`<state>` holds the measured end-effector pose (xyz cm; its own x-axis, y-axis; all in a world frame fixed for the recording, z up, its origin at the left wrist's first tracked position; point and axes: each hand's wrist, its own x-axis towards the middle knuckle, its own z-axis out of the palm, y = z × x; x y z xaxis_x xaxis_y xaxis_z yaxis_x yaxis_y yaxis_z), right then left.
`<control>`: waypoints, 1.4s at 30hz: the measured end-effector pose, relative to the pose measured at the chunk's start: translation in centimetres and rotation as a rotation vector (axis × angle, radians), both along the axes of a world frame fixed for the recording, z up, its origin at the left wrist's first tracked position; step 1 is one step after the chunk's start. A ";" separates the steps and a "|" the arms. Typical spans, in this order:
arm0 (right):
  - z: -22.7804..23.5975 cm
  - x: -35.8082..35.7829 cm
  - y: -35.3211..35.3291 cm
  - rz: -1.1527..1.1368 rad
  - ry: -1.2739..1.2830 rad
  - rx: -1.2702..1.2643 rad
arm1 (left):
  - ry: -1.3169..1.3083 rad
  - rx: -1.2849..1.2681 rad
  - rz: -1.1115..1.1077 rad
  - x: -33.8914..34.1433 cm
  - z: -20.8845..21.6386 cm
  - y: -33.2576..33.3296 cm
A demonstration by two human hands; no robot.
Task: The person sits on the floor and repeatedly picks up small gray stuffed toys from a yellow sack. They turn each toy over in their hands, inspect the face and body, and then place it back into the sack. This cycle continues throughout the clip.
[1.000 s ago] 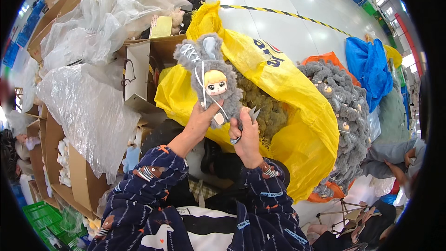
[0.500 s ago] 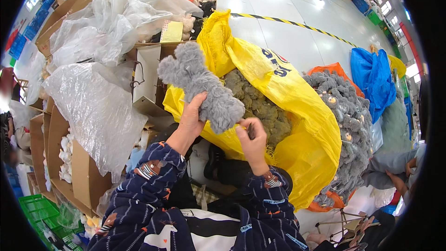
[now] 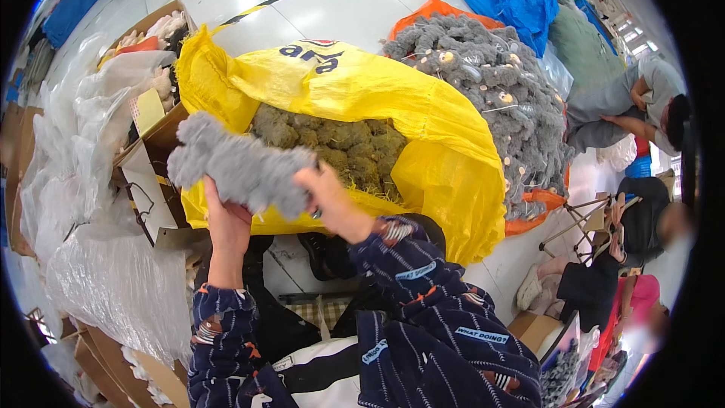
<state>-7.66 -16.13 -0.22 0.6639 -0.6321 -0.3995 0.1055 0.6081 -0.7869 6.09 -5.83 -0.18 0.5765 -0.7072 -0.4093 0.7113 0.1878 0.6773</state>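
Observation:
A fluffy grey plush toy skin (image 3: 245, 162), long and limp with a lobed far end, is held up in front of me. Its near-left underside rests in my left hand (image 3: 226, 223), fingers closed round it. At the right end of the plush is my right hand (image 3: 336, 200), blurred, with its fingers pinched together. Something small and dark shows at those fingertips, too unclear to name. Just beyond, a yellow woven sack (image 3: 453, 174) lies open, with many brownish-green fluffy pieces (image 3: 325, 140) inside.
Boxes under clear plastic sheeting (image 3: 113, 279) stand at left, one carton (image 3: 162, 136) with soft toys. Beyond the sack at right sits a heap of grey plush pieces (image 3: 476, 83) in an orange sack, near a blue sack (image 3: 513, 0). Several people sit at right beside a folding stool (image 3: 578, 227).
My view has swung to the right. Both hands still have the grey plush up, now lying more level, and my right hand has come over its right end.

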 end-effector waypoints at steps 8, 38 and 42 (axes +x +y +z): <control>4.5 -7.7 -9.4 -0.280 -0.753 -0.154 | -0.316 0.222 -0.255 -1.0 0.0 -0.4; -20.0 3.8 -2.2 0.093 0.561 -0.629 | -0.396 0.137 -0.291 -0.1 0.4 0.5; -12.9 4.7 -3.2 -0.078 0.534 -0.923 | -0.447 0.140 -0.338 -0.1 -0.1 0.9</control>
<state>-2.94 -19.31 -13.09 0.4886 -0.8720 0.0280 -0.3763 -0.2396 -0.8950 6.00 -4.90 -0.27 0.4666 -0.8387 -0.2809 0.3550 -0.1133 0.9280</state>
